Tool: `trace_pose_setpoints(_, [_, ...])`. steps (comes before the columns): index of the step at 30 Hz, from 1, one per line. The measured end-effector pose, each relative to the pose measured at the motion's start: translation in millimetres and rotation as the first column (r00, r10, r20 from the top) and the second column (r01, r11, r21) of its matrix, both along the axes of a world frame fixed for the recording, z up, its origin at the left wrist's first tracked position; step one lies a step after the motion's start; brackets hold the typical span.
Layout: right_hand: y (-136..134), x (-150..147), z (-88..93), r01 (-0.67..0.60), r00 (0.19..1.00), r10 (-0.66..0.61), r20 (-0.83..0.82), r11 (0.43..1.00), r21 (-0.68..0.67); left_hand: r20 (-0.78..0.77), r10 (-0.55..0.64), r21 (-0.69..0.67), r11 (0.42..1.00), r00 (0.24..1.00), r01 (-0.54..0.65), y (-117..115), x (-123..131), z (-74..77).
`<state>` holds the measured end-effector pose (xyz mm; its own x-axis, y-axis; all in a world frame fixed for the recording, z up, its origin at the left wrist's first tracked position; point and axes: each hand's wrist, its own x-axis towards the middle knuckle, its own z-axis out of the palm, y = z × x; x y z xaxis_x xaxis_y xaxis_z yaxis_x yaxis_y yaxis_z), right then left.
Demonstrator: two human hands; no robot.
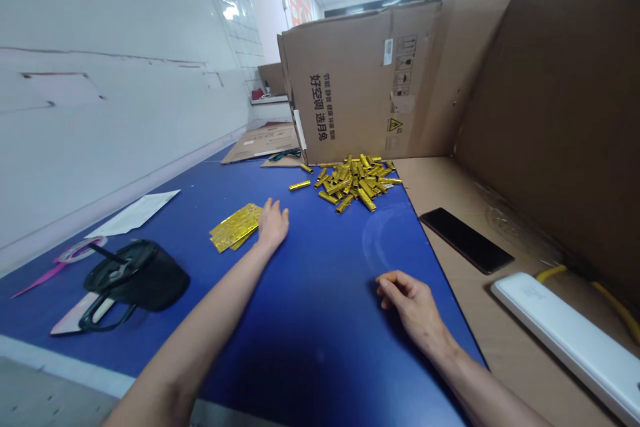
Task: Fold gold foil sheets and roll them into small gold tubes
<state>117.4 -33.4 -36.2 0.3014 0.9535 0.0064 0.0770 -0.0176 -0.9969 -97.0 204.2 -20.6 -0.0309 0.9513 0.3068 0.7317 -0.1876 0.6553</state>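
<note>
My left hand (pixel 273 221) reaches across the blue table to the right end of a small stack of flat gold foil sheets (pixel 235 225). Its fingers are stretched out and slightly apart, touching or resting just beside the sheets; the thumb is hard to make out. Nearer the right edge of the tabletop, my right hand (pixel 407 297) hovers low with its fingers curled in against the thumb. Nothing shows between those fingertips. Beyond both hands lies a heap of short gold foil tubes (pixel 353 180), with a single loose gold tube (pixel 300 185) to its left.
A dark lidded mug (pixel 143 273) with a straw stands at the left, near a roll of pink tape (pixel 80 250) and a white paper (pixel 135 212). Tall cardboard (pixel 360 80) walls off the back and right. On the right lie a phone (pixel 466 240) and a long white device (pixel 565 340).
</note>
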Motion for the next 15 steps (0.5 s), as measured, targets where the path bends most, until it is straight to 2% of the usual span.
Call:
trace_pose_setpoints(3, [-0.1, -0.2, -0.1, -0.003, 1.000, 0.003, 0.004, 1.000, -0.003, -0.181, 0.103, -0.053, 0.992, 0.978, -0.114, 10.6, -33.8, -0.6])
trace_pose_setpoints(7, [-0.3, -0.7, 1.9, -0.004, 1.000, 0.004, 0.001, 1.000, -0.006, -0.357, 0.117, -0.174, 0.966, 0.927, -0.189, 16.0, -65.1, -7.5])
trace_pose_setpoints(11, [-0.3, -0.8, 3.4, -0.012, 1.000, 0.012, 0.012, 1.000, -0.009, -0.454, 0.133, -0.153, 0.963, 0.881, -0.224, 13.1, -76.4, -12.3])
trace_pose_setpoints(15, [-0.1, -0.5, 2.5, -0.019, 0.999, 0.019, 0.026, 1.000, -0.002, -0.475, 0.174, -0.135, 0.954, 0.862, -0.267, 15.5, -81.7, -5.8])
